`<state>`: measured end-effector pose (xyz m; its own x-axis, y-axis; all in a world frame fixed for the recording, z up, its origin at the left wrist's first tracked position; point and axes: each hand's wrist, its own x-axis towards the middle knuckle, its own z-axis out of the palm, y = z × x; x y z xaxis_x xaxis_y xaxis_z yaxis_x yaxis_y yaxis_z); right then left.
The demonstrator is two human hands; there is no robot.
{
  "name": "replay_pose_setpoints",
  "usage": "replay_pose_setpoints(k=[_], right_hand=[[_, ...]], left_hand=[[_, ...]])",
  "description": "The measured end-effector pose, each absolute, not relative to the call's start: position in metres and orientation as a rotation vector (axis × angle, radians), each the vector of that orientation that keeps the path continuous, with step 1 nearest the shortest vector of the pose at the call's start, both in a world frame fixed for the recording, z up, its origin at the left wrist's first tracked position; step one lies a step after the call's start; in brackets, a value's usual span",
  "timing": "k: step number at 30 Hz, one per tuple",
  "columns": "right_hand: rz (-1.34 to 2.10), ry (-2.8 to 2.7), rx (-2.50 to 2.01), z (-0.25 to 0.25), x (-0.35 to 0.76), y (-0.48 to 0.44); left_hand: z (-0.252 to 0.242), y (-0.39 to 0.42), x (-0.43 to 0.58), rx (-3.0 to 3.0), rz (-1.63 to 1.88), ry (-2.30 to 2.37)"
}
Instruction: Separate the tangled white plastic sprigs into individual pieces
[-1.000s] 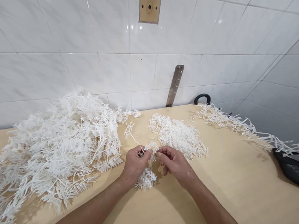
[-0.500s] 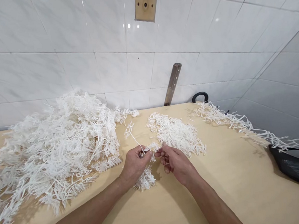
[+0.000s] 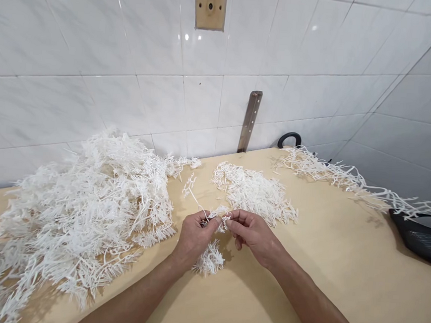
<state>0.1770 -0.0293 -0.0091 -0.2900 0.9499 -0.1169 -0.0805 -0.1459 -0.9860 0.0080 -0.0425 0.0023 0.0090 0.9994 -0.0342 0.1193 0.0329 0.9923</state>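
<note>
My left hand is closed in a pinch on a white plastic foliage sprig, whose thin branched stem sticks up past the fingers. The thumb and forefinger of my right hand pinch the frilly tip of the same sprig, right beside the left fingertips. Under the hands, a small white foliage clump lies on the table, partly covered by my left hand. Just behind the right hand spreads a low pile of white foliage pieces.
A large heap of white plastic foliage covers the left of the table. Bare branched stems lie at the back right, near a black mesh object and a black curved handle. A metal strip leans against the tiled wall.
My right hand's fingers have closed from a looser posture into a pinch on the sprig, shifting slightly. My left hand keeps its hold in nearly the same place.
</note>
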Motion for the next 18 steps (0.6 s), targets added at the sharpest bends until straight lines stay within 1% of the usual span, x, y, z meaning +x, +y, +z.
replay_pose_setpoints(k=[18], right_hand=[[1.163,-1.456,-1.317,-0.0121,0.1745,-0.0301]], left_hand=[[0.0041,-0.0426,0.008,1.22,1.084,1.229]])
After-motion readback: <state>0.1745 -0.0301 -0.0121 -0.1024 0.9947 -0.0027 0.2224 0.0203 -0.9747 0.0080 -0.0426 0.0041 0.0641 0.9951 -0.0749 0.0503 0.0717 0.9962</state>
